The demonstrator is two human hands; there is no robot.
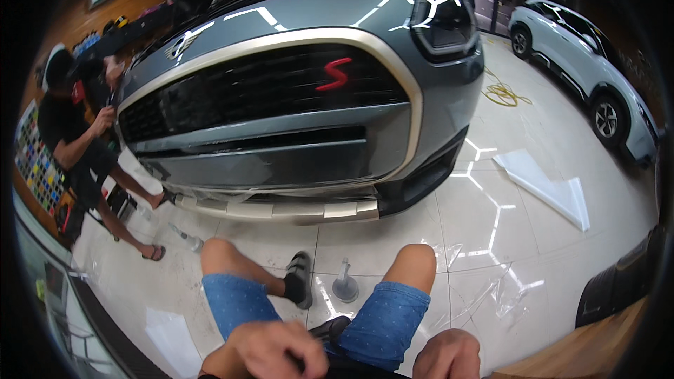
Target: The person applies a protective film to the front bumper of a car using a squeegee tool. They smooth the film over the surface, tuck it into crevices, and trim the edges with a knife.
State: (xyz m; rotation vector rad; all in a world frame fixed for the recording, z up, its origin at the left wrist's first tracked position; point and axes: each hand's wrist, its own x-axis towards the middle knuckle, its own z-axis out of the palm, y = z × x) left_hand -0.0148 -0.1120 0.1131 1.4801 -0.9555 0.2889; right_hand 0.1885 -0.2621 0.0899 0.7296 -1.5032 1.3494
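Probably light, limp and slippery, the clear film (242, 196) along the car's (281, 161) lower lip, left of centre, suits pinching by its edge; bottom centre, my left hand (276, 349) and right hand (449, 356) curl, whether gripping anything I cannot tell.

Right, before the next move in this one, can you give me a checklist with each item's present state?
1. Both hands away from the grey car: ok; left hand and right hand are down at lap level.
2. Left hand empty: cannot tell; it is blurred, with a dark patch under it.
3. Right hand empty: cannot tell; its palm is hidden.
4. Spray bottle between the legs upright: ok.
5. Floor free of loose sheets: not ok; a white sheet lies to the right.
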